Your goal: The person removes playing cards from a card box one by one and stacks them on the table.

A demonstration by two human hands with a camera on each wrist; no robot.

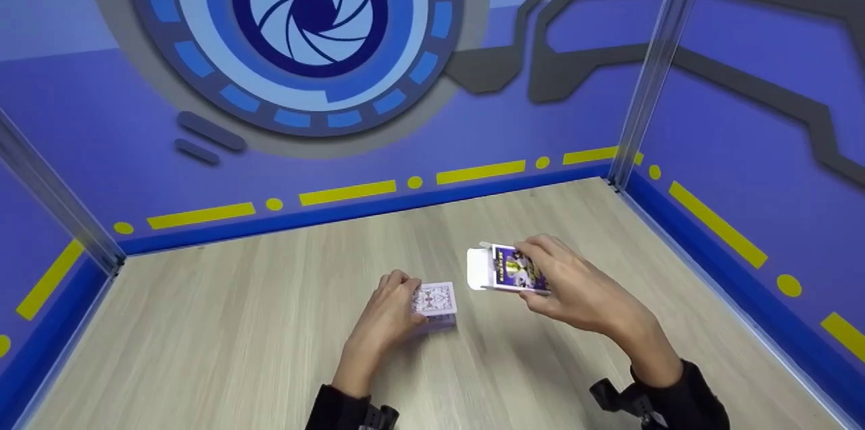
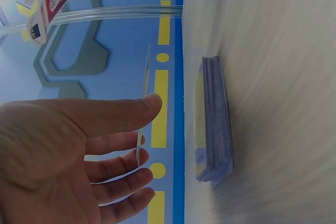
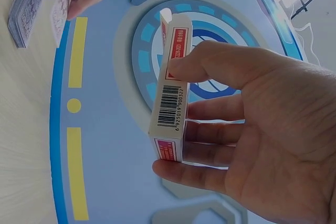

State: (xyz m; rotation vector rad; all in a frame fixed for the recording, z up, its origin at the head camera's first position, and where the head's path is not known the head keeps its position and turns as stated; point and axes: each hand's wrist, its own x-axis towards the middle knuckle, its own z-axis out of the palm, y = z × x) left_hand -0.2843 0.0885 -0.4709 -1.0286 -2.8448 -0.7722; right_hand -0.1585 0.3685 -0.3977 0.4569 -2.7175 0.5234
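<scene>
My left hand (image 1: 388,308) pinches a thin playing card (image 1: 436,298) with a patterned back between thumb and fingers. In the left wrist view the card (image 2: 146,72) appears edge-on, apart from the deck below. That deck of cards (image 2: 216,121) lies stacked on the table, mostly covered by the held card in the head view. To the right, my right hand (image 1: 574,288) grips a printed card box (image 1: 517,269) above the table. The box's white end flap (image 1: 478,269) stands open, pointing left. A barcode shows on the box's side (image 3: 169,106) in the right wrist view. The box's inside is hidden.
A light wood-grain table (image 1: 257,335) spreads around both hands. Blue-purple printed panels (image 1: 365,166) with yellow marks rise behind it and at the sides. Clear corner posts (image 1: 652,72) join the panels.
</scene>
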